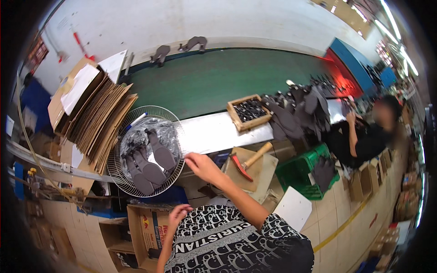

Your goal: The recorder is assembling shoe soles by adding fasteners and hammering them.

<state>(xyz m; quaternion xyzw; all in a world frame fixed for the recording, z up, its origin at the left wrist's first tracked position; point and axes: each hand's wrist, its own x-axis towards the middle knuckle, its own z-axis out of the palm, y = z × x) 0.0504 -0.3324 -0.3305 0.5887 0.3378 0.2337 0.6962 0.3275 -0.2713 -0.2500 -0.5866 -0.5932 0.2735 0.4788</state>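
A round wire basket [177, 179] stands at the left, lined with clear plastic. Several dark grey sandals [161, 154] lie in it, soles up, beside a white tube-like piece with a blue end [136, 120]. My right hand [202, 167] reaches toward the basket's right rim, its fingers loosely bent and apart, with nothing visible in them. Close to my body, below the basket, is my left hand [178, 214]. Its fingers are slightly bent and partly hidden, and no object shows in them.
A green conveyor belt [182, 86] carries two sandals [193, 44] at its far edge. Cardboard sheets [98, 118] stand left. A wooden tray [236, 120] of small black parts, a sandal pile [291, 113], a hammer [250, 161], a green crate [291, 170] and a co-worker [364, 136] are right.
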